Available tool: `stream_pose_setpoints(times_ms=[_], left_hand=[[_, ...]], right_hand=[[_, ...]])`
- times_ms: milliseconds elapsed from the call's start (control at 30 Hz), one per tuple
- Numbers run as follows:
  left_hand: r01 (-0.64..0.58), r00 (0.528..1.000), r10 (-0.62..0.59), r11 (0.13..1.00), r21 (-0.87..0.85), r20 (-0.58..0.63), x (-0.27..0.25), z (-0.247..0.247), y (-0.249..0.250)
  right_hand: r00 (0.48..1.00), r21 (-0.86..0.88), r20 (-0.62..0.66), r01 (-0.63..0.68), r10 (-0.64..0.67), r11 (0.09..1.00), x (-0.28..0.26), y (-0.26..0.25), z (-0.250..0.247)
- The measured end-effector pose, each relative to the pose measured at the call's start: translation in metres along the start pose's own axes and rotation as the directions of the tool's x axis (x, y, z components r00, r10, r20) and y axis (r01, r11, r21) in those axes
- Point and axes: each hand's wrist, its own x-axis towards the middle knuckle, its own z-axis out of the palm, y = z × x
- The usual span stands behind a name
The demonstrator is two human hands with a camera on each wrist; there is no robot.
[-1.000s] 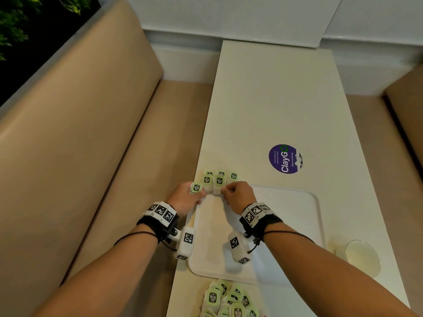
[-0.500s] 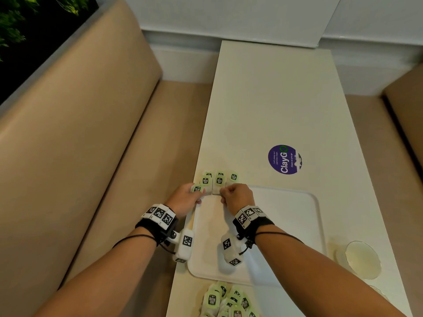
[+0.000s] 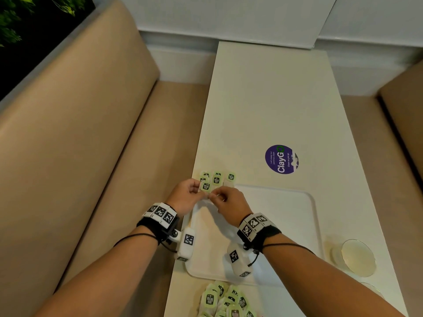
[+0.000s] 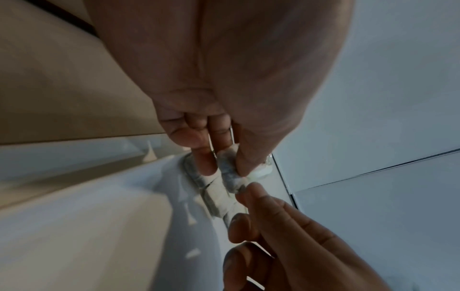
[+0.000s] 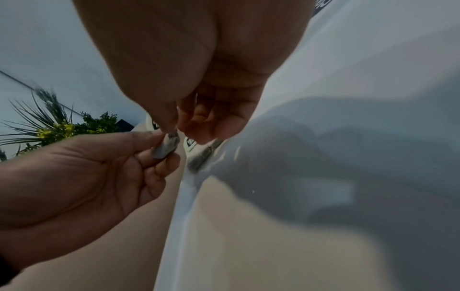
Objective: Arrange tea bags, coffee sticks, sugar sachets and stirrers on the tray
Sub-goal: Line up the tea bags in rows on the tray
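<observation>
A white tray (image 3: pixel 286 225) lies on the table in front of me. At its far left corner lies a short row of green-labelled tea bags (image 3: pixel 217 178). Just in front of that row, both hands pinch one more tea bag (image 3: pixel 205 186) between them. My left hand (image 3: pixel 201 193) grips it from the left with thumb and fingers, as the left wrist view shows at the tea bag (image 4: pixel 230 169). My right hand (image 3: pixel 214 197) meets it from the right, fingertips on the tea bag (image 5: pixel 167 146). A loose pile of tea bags (image 3: pixel 226 300) lies near me, below the tray.
A drinking glass (image 3: pixel 357 257) stands right of the tray near the table's right edge. A purple round sticker (image 3: pixel 282 159) lies flat beyond the tray. Beige bench seats (image 3: pixel 80 156) flank the narrow table on both sides; a wall closes the far end.
The hands have come together. The tea bag at my left fingertips has shifted right, and both hands now pinch it.
</observation>
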Motion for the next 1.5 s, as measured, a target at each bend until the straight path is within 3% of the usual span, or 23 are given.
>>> stream_pose_setpoints(times_ms=[267, 500, 700, 1500], left_hand=[[-0.036, 0.999, 0.036, 0.999, 0.03, -0.001, 0.0, 0.012, 0.006], [-0.087, 0.991, 0.121, 0.905, 0.415, -0.055, 0.005, 0.004, 0.001], [-0.11, 0.986, 0.16, 0.815, 0.569, -0.039, 0.011, 0.004, -0.001], [-0.18, 0.98, 0.193, 0.762, 0.622, 0.047, 0.014, 0.01, 0.009]], right_hand=[[1.0, -0.004, -0.027, -0.007, 0.007, 1.0, -0.001, 0.002, -0.015], [0.989, -0.05, -0.102, -0.109, 0.103, 0.993, 0.008, 0.015, -0.042], [0.974, -0.103, -0.14, -0.195, 0.18, 0.975, 0.009, 0.02, -0.049], [0.967, -0.18, -0.191, -0.203, 0.168, 0.962, 0.018, 0.021, -0.036]])
